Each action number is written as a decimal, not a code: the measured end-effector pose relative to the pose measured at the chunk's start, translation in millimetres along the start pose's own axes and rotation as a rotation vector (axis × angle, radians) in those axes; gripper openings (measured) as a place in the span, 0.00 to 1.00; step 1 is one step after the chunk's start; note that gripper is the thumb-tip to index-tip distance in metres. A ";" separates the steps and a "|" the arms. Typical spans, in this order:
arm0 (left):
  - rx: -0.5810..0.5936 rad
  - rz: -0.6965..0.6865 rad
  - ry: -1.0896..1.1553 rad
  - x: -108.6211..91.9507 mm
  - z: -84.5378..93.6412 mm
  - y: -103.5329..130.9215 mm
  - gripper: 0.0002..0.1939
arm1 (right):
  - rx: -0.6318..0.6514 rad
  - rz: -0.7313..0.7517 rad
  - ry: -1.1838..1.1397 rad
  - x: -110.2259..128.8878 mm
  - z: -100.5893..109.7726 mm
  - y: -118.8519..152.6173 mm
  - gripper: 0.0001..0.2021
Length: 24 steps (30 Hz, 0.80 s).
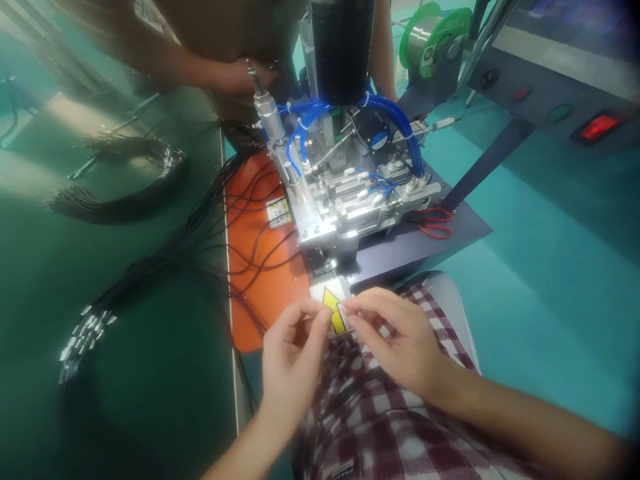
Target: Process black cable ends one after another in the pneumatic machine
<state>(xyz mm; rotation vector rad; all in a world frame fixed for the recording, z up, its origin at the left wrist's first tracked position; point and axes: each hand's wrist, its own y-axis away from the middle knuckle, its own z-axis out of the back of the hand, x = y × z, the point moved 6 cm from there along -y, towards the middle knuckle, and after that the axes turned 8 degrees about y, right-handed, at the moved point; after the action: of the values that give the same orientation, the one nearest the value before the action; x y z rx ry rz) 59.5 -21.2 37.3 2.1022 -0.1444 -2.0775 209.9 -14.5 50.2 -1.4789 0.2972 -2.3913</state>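
My left hand (294, 347) is closed in a pinch, thumb against forefinger, in front of the machine. Close beside it, my right hand (407, 337) pinches too, its fingertips nearly meeting those of the left. Something thin seems to lie between the fingertips, too small to make out. Just behind them is a white plate with a yellow warning label (330, 297). Beyond that stands the metal bench machine (345, 207) with blue air hoses (410, 137). Thin black cables (265, 263) trail over the orange board (265, 293) left of my hands.
Bundles of black cable (135, 280) with shiny ends (83, 340) lie on the green table (165, 400). A green wire spool (425, 40) and red-handled tool (436, 223) are at the right, under a control panel (545, 100). Another person (225, 40) stands behind the machine.
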 end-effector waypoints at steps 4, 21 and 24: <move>-0.006 0.010 0.010 0.3 0.0 -1.3 0.10 | -0.017 0.238 0.171 8.5 -1.6 8.0 0.14; 0.004 -0.105 -0.096 6.5 -0.7 -2.0 0.07 | 0.299 -0.669 -0.587 -25.4 -28.6 -4.0 0.07; -0.022 -0.163 -0.124 6.1 0.2 -4.3 0.06 | 0.310 -0.739 -0.684 -27.6 -36.2 -0.6 0.10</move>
<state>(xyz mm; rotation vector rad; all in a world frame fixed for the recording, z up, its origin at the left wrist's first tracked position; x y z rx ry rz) 59.1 -18.2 30.5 2.0345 0.0350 -2.2917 188.9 -3.3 11.4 -2.3770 -0.8656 -2.0234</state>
